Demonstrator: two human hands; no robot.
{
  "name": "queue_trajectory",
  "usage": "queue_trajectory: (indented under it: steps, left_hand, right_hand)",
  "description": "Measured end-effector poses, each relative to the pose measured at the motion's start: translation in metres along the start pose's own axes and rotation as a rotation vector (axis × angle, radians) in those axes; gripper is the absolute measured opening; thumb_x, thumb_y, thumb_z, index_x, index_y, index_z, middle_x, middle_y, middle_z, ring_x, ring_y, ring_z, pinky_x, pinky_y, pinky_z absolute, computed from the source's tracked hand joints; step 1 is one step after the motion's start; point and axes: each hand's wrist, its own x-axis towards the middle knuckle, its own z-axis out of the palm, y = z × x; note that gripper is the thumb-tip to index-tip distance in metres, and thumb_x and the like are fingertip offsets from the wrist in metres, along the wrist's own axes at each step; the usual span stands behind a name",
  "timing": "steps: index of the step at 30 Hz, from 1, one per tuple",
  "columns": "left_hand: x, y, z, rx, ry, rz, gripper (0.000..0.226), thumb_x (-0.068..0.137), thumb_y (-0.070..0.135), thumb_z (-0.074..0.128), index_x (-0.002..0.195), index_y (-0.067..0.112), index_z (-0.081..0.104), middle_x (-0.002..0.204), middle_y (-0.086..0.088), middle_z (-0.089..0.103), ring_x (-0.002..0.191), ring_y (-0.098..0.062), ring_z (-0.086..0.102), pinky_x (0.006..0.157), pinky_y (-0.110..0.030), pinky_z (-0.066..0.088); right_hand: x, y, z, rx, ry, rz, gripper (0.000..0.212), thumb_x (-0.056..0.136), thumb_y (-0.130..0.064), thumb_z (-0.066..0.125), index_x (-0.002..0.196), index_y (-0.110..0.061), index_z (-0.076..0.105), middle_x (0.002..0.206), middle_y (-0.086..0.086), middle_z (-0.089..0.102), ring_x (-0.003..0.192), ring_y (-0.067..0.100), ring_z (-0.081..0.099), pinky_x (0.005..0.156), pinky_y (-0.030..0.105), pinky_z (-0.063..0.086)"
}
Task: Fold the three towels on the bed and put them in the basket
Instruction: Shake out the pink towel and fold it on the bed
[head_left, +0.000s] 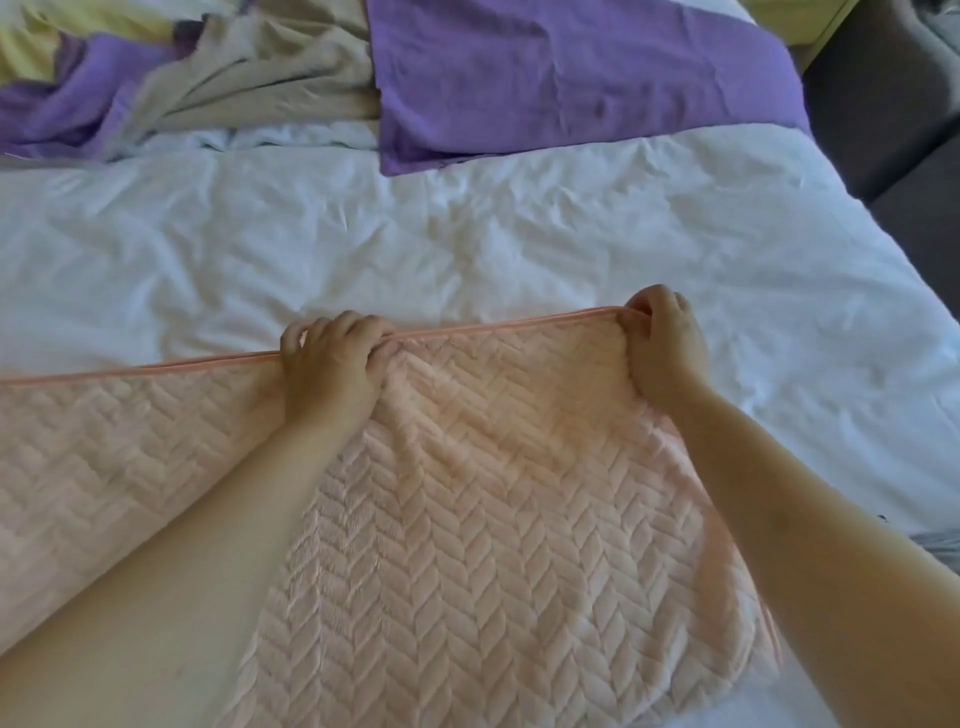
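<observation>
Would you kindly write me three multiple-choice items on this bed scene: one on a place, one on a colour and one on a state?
1. Where does the left hand grip the pink herringbone-textured plush towel?
A. along its far trimmed edge
B. at its near edge
C. on its underside

2. What colour is the flat creased cloth lying beyond the white bed sheet?
A. green
B. purple
C. red

3. What is the right hand doing?
A. lying flat on the sheet
B. gripping the towel's far corner
C. hanging idle

Answers:
1. A, since the hand curls over the trimmed edge farthest from the camera.
2. B, since the cloth is plainly purple.
3. B, since the hand is closed where the trimmed edge ends.
</observation>
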Motion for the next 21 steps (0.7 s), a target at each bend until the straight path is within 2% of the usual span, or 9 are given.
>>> queue_trajectory:
  steps: [2,5,7,9,11,12,15,17,21]
  left_hand:
    - [0.007,0.005,0.000,0.013,0.002,0.024,0.013,0.090,0.029,0.062,0.097,0.019,0.068,0.092,-0.002,0.065,0.089,-0.031,0.059,0.089,-0.040,0.027]
    - [0.002,0.013,-0.001,0.038,-0.025,0.025,0.017,0.090,0.026,0.059,0.104,0.022,0.067,0.104,0.000,0.063,0.099,-0.029,0.055,0.099,-0.041,0.024]
    - [-0.011,0.020,-0.002,0.027,0.033,0.083,0.021,0.088,0.023,0.057,0.108,0.022,0.065,0.112,0.002,0.061,0.104,-0.025,0.054,0.104,-0.042,0.024]
    - [-0.028,0.027,-0.001,0.018,0.031,0.158,0.028,0.091,0.030,0.050,0.115,0.024,0.063,0.124,0.005,0.060,0.114,-0.022,0.052,0.109,-0.045,0.023]
    - [-0.042,0.027,0.001,0.053,-0.141,0.136,0.043,0.096,0.044,0.036,0.135,0.032,0.049,0.146,0.007,0.045,0.134,-0.018,0.040,0.115,-0.049,0.013]
    - [-0.048,0.020,0.002,0.097,-0.255,0.087,0.052,0.096,0.053,0.024,0.145,0.038,0.032,0.156,0.009,0.028,0.143,-0.015,0.026,0.117,-0.048,0.005]
    - [-0.058,-0.018,0.004,0.232,-0.449,-0.032,0.064,0.085,0.068,-0.013,0.145,0.048,-0.014,0.158,0.016,-0.016,0.146,-0.008,-0.013,0.118,-0.042,-0.009]
    - [-0.061,-0.038,-0.005,0.299,-0.474,-0.067,0.064,0.084,0.068,-0.016,0.145,0.046,-0.016,0.158,0.012,-0.018,0.145,-0.010,-0.016,0.119,-0.041,-0.008]
    - [-0.075,-0.022,-0.026,0.279,-0.389,-0.150,0.065,0.091,0.061,0.001,0.151,0.036,0.007,0.160,0.006,-0.005,0.148,-0.018,-0.003,0.116,-0.042,-0.010]
  right_hand:
    - [0.008,0.003,-0.002,-0.035,-0.039,0.020,0.013,0.095,-0.024,0.050,0.102,-0.016,0.057,0.108,0.004,0.054,0.091,0.024,0.052,0.073,0.031,0.036]
    - [0.005,-0.003,0.000,-0.210,-0.074,0.067,0.023,0.094,-0.023,0.050,0.115,-0.015,0.059,0.124,0.009,0.050,0.111,0.030,0.049,0.086,0.034,0.038]
    - [-0.012,-0.021,0.006,-0.236,0.100,-0.071,0.033,0.092,-0.016,0.052,0.124,-0.016,0.057,0.131,0.008,0.049,0.120,0.031,0.045,0.097,0.039,0.035]
    - [-0.044,-0.045,0.021,-0.148,0.136,-0.316,0.038,0.092,-0.017,0.049,0.130,-0.016,0.054,0.138,0.007,0.050,0.127,0.029,0.044,0.103,0.040,0.034]
    - [-0.081,-0.055,0.043,-0.219,-0.092,-0.491,0.047,0.100,-0.039,0.034,0.145,-0.025,0.036,0.153,-0.002,0.032,0.144,0.021,0.022,0.115,0.040,0.018]
    - [-0.094,-0.051,0.050,-0.286,-0.220,-0.506,0.054,0.100,-0.051,0.021,0.149,-0.031,0.022,0.158,-0.008,0.017,0.147,0.015,0.006,0.119,0.038,0.006]
    - [-0.092,-0.010,0.042,-0.449,-0.304,-0.407,0.064,0.094,-0.064,0.004,0.151,-0.035,0.002,0.159,-0.014,-0.002,0.145,0.007,-0.012,0.119,0.037,-0.006]
    - [-0.081,0.019,0.022,-0.539,-0.274,-0.311,0.066,0.094,-0.063,0.003,0.152,-0.032,0.002,0.160,-0.011,-0.001,0.145,0.007,-0.011,0.120,0.038,-0.004]
    - [-0.093,0.024,-0.009,-0.484,-0.235,-0.150,0.067,0.095,-0.058,0.004,0.152,-0.025,0.008,0.158,-0.010,-0.003,0.145,0.010,-0.010,0.120,0.041,-0.001]
